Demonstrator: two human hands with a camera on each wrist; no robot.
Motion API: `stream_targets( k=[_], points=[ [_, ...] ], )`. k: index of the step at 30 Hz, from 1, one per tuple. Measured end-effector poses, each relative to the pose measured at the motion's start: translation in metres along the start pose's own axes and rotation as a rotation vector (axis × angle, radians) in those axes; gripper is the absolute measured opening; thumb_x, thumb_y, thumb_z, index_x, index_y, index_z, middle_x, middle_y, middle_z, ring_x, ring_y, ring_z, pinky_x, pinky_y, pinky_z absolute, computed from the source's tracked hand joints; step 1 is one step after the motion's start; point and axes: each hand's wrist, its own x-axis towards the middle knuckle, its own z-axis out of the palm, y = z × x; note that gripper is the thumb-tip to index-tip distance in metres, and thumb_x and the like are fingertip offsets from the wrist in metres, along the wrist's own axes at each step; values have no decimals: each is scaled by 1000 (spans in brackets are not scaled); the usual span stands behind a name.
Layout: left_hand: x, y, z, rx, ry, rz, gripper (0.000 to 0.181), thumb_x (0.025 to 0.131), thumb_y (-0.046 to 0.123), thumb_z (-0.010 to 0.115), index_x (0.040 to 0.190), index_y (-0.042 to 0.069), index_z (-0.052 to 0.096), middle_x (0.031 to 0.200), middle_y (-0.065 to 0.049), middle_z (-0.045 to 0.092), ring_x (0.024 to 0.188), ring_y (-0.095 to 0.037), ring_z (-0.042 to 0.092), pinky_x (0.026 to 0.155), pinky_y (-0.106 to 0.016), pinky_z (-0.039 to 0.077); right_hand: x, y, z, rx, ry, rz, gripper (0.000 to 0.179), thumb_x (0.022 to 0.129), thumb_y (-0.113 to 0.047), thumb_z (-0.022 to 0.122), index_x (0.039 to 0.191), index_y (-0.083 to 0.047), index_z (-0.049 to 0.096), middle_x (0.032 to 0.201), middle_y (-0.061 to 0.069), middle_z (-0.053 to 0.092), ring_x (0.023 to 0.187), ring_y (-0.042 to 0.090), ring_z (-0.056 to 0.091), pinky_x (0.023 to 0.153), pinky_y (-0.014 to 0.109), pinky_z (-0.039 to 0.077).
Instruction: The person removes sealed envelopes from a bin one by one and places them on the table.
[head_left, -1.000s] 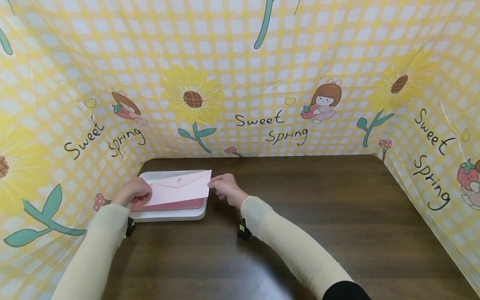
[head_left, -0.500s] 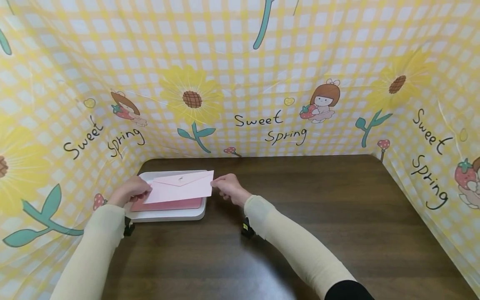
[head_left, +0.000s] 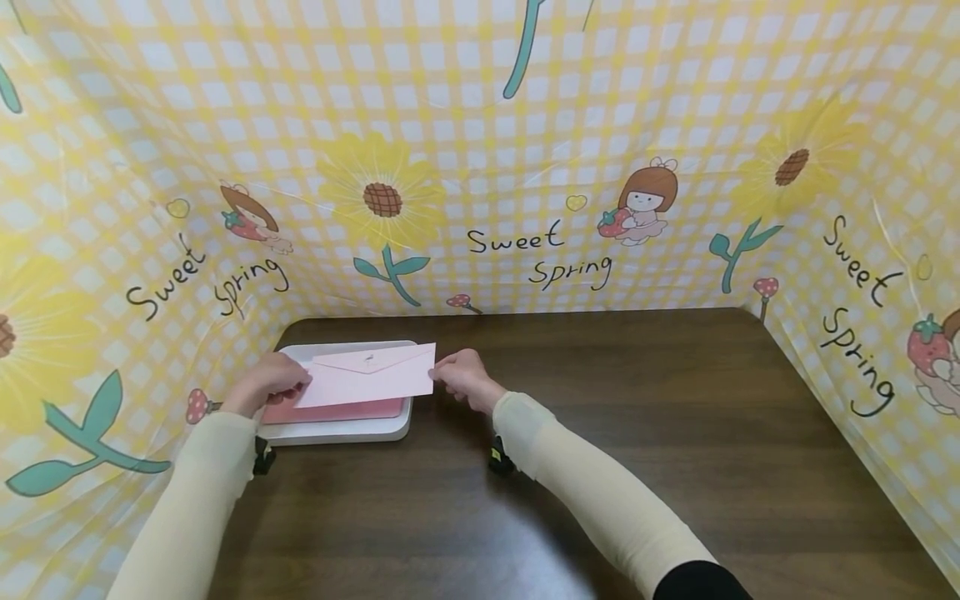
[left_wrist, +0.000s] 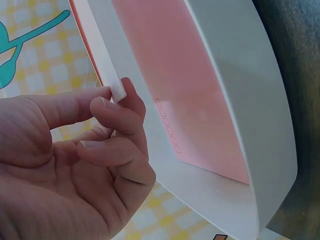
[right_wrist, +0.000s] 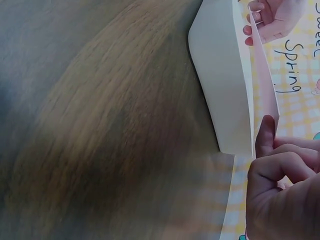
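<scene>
A pale pink envelope with a pointed flap and a small dark mark is held up between both hands, flap side showing. My left hand pinches its left end between thumb and fingers; the left wrist view has that hand at the envelope's edge. The right hand pinches the opposite end. Below lies a white tray, with a darker pink envelope inside it, partly hidden by the raised one. Small printed boxes show on this lower envelope in the left wrist view.
The tray stands at the far left of a dark wooden table. A yellow checked cloth hangs along the back and both sides, close behind the tray and the left hand.
The pale envelope has shifted slightly to the right and levelled out a little, with both hands still holding its ends. The tray and the lower envelope stay in place.
</scene>
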Motion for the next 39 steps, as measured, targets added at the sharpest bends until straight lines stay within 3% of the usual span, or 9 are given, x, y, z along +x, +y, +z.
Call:
stream_targets(
  k=[6,16,22,29,34,39],
  points=[
    [-2,3,1,7,-9,33,25,97,11,55,73,5,62,68,-3,60,58,-11,50,55,-24,43,2,2,-4,-19,17,7,12,97,-14,76,101,-3,77,92,17,68,68,25,55,55,30,40],
    [-6,9,6,-14,-43,39,22,97,9,56,79,1,65,70,-5,62,61,-13,54,56,-25,44,2,8,-12,-20,35,-12,10,96,-10,74,101,-2,78,60,0,46,49,14,38,50,29,34],
    [-6,11,8,-18,-33,62,23,99,9,56,81,0,66,70,-6,62,60,-13,53,55,-25,44,0,9,-17,13,34,-3,9,97,-11,72,96,-4,78,57,-1,42,48,12,34,51,29,31],
    [-4,15,12,-21,-13,100,23,97,7,56,79,-2,68,68,-6,63,58,-12,53,53,-25,43,1,9,-22,21,53,5,9,98,-12,73,98,-4,78,60,1,45,49,15,37,55,32,36],
    [-7,20,18,35,1,154,21,91,5,56,74,-2,67,64,-5,62,55,-12,51,50,-24,40,0,12,-28,19,61,5,12,98,-12,73,105,-4,79,60,0,44,49,14,35,56,32,36],
    [-12,26,23,121,44,172,26,92,8,58,68,2,65,68,-5,62,59,-16,55,53,-27,42,-2,13,-31,24,64,-3,15,99,-13,73,109,-3,77,61,1,45,49,14,36,56,33,36]
  ],
)
